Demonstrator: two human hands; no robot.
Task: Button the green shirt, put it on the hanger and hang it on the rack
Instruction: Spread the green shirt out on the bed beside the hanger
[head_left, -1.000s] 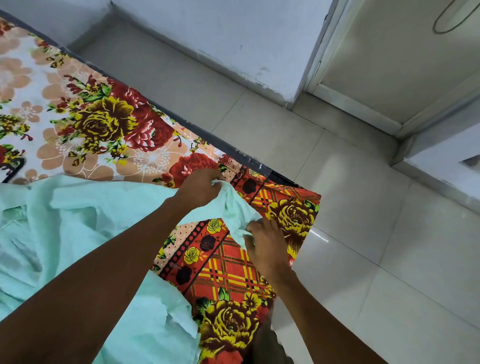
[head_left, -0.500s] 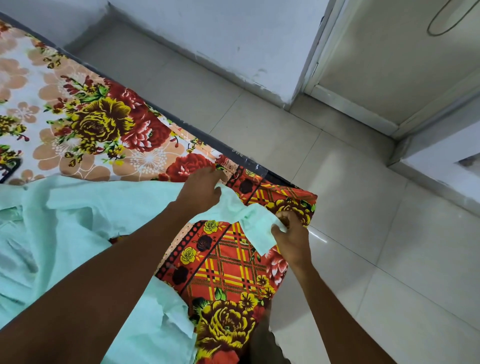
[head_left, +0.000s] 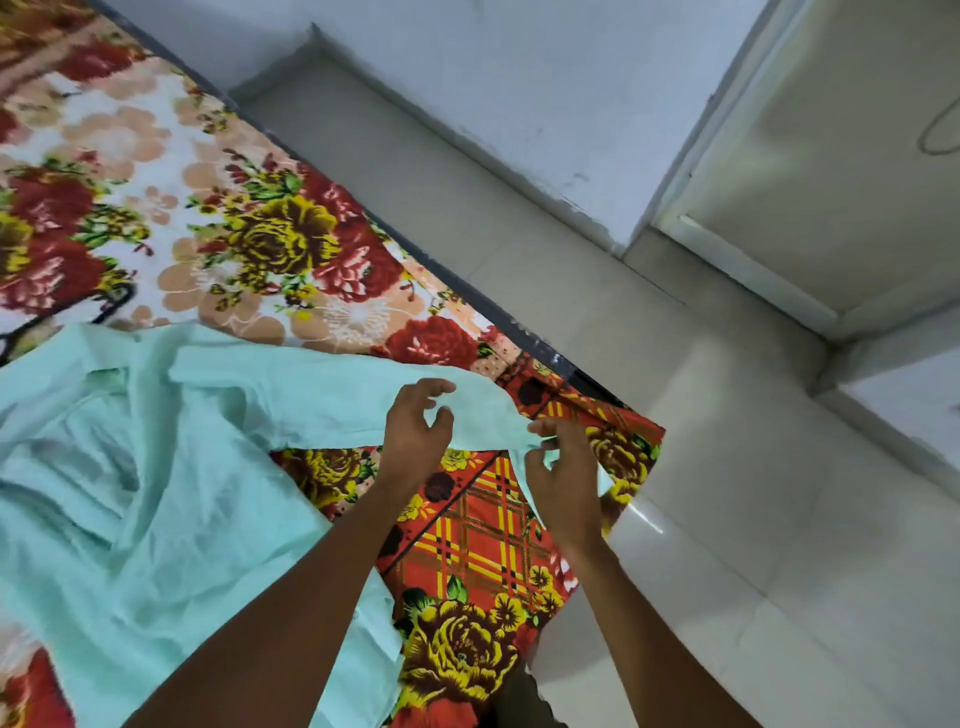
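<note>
The pale green shirt (head_left: 156, 467) lies spread and wrinkled on the flowered bed cover, with one sleeve stretched out to the right toward the bed's corner. My left hand (head_left: 415, 431) hovers over that sleeve with fingers apart, touching or just above the cloth. My right hand (head_left: 561, 467) pinches the sleeve's end between thumb and fingers at the bed's corner. No hanger or rack is in view.
The bed with its flowered cover (head_left: 208, 234) fills the left half; its dark edge (head_left: 457, 291) runs diagonally. Pale floor tiles (head_left: 727, 519) lie to the right. A white wall (head_left: 519, 104) and a door frame (head_left: 691, 156) stand beyond.
The view has tilted. My left hand has let go of the sleeve and opened its fingers. My right hand still holds the sleeve's end, now pulled out straighter.
</note>
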